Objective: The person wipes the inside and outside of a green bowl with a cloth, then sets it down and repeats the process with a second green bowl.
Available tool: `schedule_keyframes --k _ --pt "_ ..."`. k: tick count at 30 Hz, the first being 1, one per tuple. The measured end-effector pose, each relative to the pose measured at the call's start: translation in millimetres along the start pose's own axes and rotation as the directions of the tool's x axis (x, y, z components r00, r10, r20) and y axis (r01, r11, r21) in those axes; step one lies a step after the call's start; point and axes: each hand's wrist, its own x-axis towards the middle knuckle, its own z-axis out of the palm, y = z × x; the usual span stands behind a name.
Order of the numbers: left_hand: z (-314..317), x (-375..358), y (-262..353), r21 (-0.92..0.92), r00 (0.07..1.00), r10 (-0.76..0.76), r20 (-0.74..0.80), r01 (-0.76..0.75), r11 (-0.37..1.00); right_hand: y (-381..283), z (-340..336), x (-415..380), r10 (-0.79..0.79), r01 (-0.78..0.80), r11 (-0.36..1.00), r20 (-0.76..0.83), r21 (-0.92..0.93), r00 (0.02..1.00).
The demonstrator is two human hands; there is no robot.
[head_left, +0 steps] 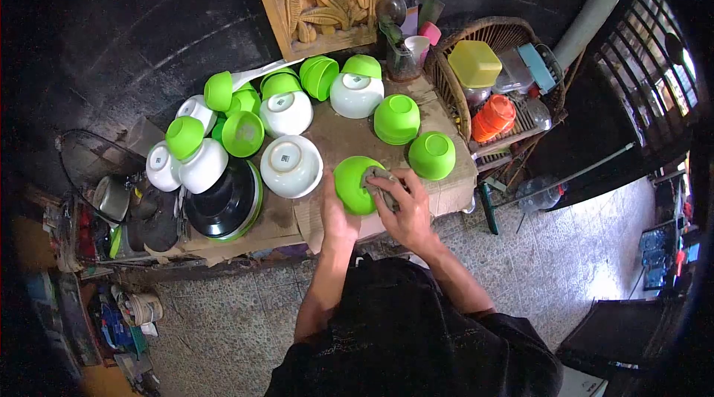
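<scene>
While the left hand (340, 217) holds a green bowl (349, 187) near the front of the counter (338, 136), the right hand (407, 211) grips a grey cloth (375, 175) against it; firm support and even pressure should serve best.

The green bowl (351, 187) looks like smooth plastic, the rag (378, 176) matt cloth. White bowls (291, 175) look glossy, the carved panel (327, 6) wooden.

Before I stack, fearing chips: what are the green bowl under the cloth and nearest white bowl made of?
Green bowl: probably satin plastic, evenly coloured with soft highlights. White bowl: perhaps glossy glazed ceramic, with bright reflections; melamine is possible.
</scene>
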Motion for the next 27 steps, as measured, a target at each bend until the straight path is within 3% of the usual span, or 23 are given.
schedule_keyframes --k 3,6,8,9,10,12,13,14,16,18,21,23,24,27 --pt "-6 4 4 -0.057 1.000 0.006 -0.002 -0.006 0.998 -3 7 -11 -0.039 0.039 0.999 0.017 -0.002 0.999" --pt "-5 -2 7 0.048 0.996 -0.014 -0.086 0.018 0.999 -9 9 -16 -0.104 0.105 0.994 0.062 -0.017 0.993" --pt "-14 -2 -2 0.249 0.980 0.186 0.064 -0.197 0.948 -15 8 -13 -0.253 0.258 0.966 0.160 -0.013 0.954" --pt "15 -19 5 0.203 0.987 0.155 -0.040 -0.144 0.968 -18 7 -10 -0.239 0.241 0.970 0.142 0.001 0.961" --pt "16 -18 5 0.202 0.987 0.159 -0.038 -0.148 0.968 -18 7 -7 -0.243 0.245 0.969 0.141 0.003 0.960" --pt "18 -18 4 0.364 0.981 0.191 -0.045 -0.162 0.917 -16 4 -2 -0.191 0.201 0.975 0.109 -0.092 0.975" --pt "17 -14 -1 0.514 0.952 0.303 -0.038 -0.242 0.823 -15 3 2 -0.142 0.152 0.983 0.107 -0.100 0.984" --pt "10 -12 0 0.514 0.952 0.305 -0.040 -0.242 0.823 -16 0 7 -0.142 0.153 0.983 0.109 -0.098 0.984" --pt "8 -14 11 0.639 0.940 0.274 0.205 -0.340 0.690 -20 -8 14 0.033 -0.029 0.999 0.105 -0.042 0.994" --pt "9 -17 14 0.677 0.930 0.288 0.229 -0.365 0.639 -18 -10 16 0.096 -0.093 0.995 0.098 -0.039 0.991" --pt "5 -17 18 0.625 0.941 0.228 0.251 -0.337 0.704 -10 -8 16 0.078 -0.080 0.996 0.025 0.045 0.997" --pt "11 -23 20 0.420 0.983 0.158 0.096 -0.184 0.889 -8 -8 15 0.162 -0.162 0.981 0.010 0.102 0.987" --pt "11 -21 21 0.420 0.983 0.156 0.097 -0.182 0.889 -7 -8 13 0.164 -0.164 0.981 0.009 0.100 0.986" --pt "9 -15 27 -0.060 0.988 -0.069 0.138 0.078 0.995 0 -4 9 0.215 -0.211 0.964 -0.010 0.160 0.977"
